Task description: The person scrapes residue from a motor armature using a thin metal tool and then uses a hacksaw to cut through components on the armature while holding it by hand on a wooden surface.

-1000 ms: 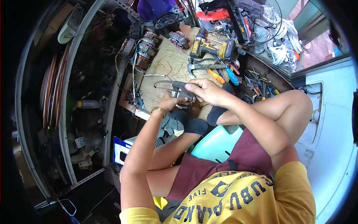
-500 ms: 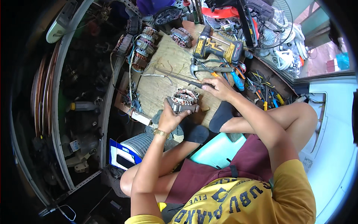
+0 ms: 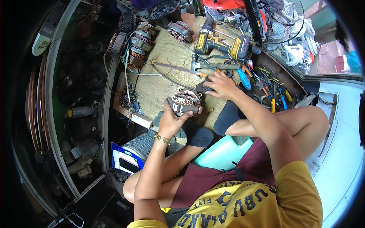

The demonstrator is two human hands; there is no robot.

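My left hand point(image 3: 173, 121) is closed around a motor stator point(image 3: 185, 106), thumb at its near side. White lacing and copper-coloured windings face up from its grey metal core. The stator rests on or just above the near part of the wooden board point(image 3: 152, 89). Beyond it to the right, my right hand point(image 3: 220, 86) grips the dark handle of a hacksaw point(image 3: 178, 68). Its thin bowed frame and orange blade reach left across the board. The blade appears apart from the stator. Part of the handle is hidden under my fingers.
A yellow-black cordless drill point(image 3: 218, 45), a hammer point(image 3: 194, 62) and pliers lie beyond my right hand. More stators point(image 3: 140, 47) stand in a row at the far left. Several hand tools fill a tray point(image 3: 300, 91) at right. My dark-socked foot point(image 3: 225, 117) rests by the board's near edge.
The hacksaw has turned from nearly edge-on to showing its bowed frame and blade side by side. My right hand has rolled over with it. My left hand still holds the stator.
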